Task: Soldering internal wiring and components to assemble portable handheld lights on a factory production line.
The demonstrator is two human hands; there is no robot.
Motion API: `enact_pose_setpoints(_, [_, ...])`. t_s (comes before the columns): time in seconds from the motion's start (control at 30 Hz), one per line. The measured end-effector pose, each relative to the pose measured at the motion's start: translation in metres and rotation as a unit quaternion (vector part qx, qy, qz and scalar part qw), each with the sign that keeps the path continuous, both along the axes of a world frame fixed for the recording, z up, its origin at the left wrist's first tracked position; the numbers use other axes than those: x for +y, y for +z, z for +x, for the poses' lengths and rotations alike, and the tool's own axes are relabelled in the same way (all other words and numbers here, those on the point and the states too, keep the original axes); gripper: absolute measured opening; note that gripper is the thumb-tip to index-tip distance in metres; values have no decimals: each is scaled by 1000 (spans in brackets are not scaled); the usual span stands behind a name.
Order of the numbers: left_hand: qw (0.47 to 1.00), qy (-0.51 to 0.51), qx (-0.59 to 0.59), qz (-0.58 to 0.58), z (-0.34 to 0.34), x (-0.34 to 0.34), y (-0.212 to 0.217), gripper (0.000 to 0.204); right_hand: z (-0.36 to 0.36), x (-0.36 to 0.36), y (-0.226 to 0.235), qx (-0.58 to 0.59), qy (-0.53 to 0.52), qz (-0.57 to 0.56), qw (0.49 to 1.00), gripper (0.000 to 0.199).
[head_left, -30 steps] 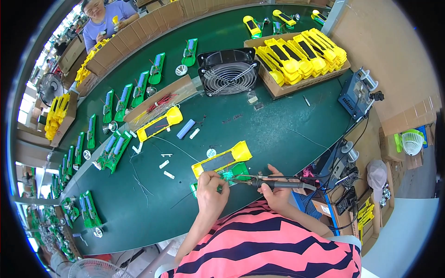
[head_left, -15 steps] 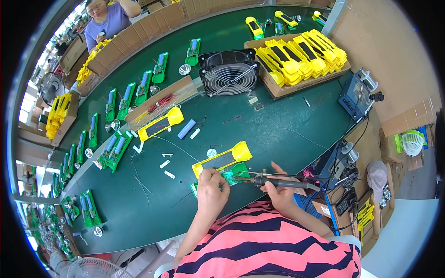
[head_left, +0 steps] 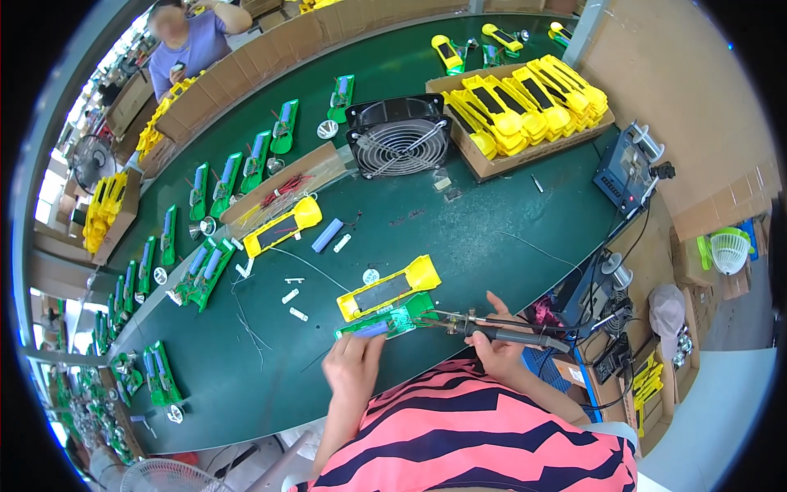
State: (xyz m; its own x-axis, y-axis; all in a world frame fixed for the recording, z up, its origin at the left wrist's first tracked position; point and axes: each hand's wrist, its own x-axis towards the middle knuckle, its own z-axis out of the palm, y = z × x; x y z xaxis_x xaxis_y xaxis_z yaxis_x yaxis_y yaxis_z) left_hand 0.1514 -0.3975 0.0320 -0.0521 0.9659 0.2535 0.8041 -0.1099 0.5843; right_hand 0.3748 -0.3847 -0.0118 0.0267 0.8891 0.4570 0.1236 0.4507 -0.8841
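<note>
My right hand (head_left: 497, 344) is closed round the dark handle of a soldering iron (head_left: 512, 334), its tip pointing left over a green circuit board (head_left: 402, 317). That board sits in a green plastic housing (head_left: 422, 306) with a blue cylindrical battery (head_left: 373, 329) at its left part. My left hand (head_left: 352, 365) has its fingers pinched at the housing's near left edge, just below the battery; the fingertips are partly hidden. Right behind lies a yellow casing (head_left: 389, 289) with a dark panel, beside the green housing. A thin wire (head_left: 316, 266) runs to it from the left.
Another yellow casing (head_left: 283, 227), a loose blue battery (head_left: 328, 235) and small white parts (head_left: 298, 314) lie to the left. A black fan (head_left: 399, 135) and a box of yellow casings (head_left: 525, 111) stand behind. A blue soldering station (head_left: 625, 174) is at right. A person (head_left: 193, 45) is far left.
My left hand has moved down and left, uncovering the blue battery and more of the board. My right hand and the soldering iron have shifted slightly; the iron still points at the board.
</note>
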Motion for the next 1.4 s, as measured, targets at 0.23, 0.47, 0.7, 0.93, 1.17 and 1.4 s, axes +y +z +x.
enact_pose_setpoints(0.23, [978, 62, 198, 15, -31, -8, 12, 12, -6, 4, 0, -14, 18, -4, 1000, 18])
enact_pose_setpoints(0.47, [983, -104, 70, 132, 4, 1, -8, 27, -3, 10, 7, -40, 21, -22, 999, 13])
enact_pose_setpoints(0.7, [976, -156, 110, 102, 12, 10, -12, 25, -3, 4, -1, 6, -18, -64, 998, 11])
enact_pose_setpoints(0.93, [964, -196, 163, 73, 12, 10, -8, 27, -2, 7, -1, -3, -19, -49, 999, 12])
enact_pose_setpoints(1.17, [967, -189, 141, 91, 11, 11, -7, 25, -3, 9, 0, -14, -10, -56, 998, 12])
enact_pose_setpoints(1.4, [972, -181, 127, 86, 10, 12, -8, 25, -5, 8, -5, -6, -14, -62, 998, 12])
